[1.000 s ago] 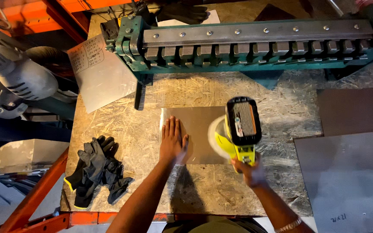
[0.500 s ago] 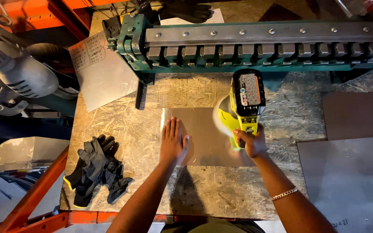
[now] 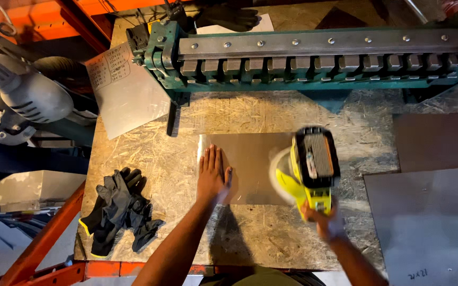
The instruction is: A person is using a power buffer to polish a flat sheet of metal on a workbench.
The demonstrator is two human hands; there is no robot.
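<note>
My left hand (image 3: 212,175) lies flat, fingers spread, on the left part of the metal sheet (image 3: 250,167), pressing it onto the desk (image 3: 149,159). The sheet sits in the middle of the desk, its far edge well short of the green bending machine (image 3: 314,53) along the back, so there is open board between them. My right hand (image 3: 322,218) has its grip wrapped around the handle of the yellow sander (image 3: 308,169), whose pad rests over the sheet's right edge; the tool and the hand are blurred, so I think the pad touches the metal but cannot be sure.

To the right, two larger grey sheets (image 3: 430,212) lie flat, near the sander, narrowing the room on that side. To the left, a pair of black gloves (image 3: 117,209) lies near the desk's front left corner, well apart from my left hand. An orange frame rail (image 3: 43,241) runs diagonally past that corner.

A pale sheet with handwritten rows in its upper left corner (image 3: 120,90) leans off the desk's back left edge, beside the machine's end. A grey power tool (image 3: 22,92) rests further left, off the desk.
</note>
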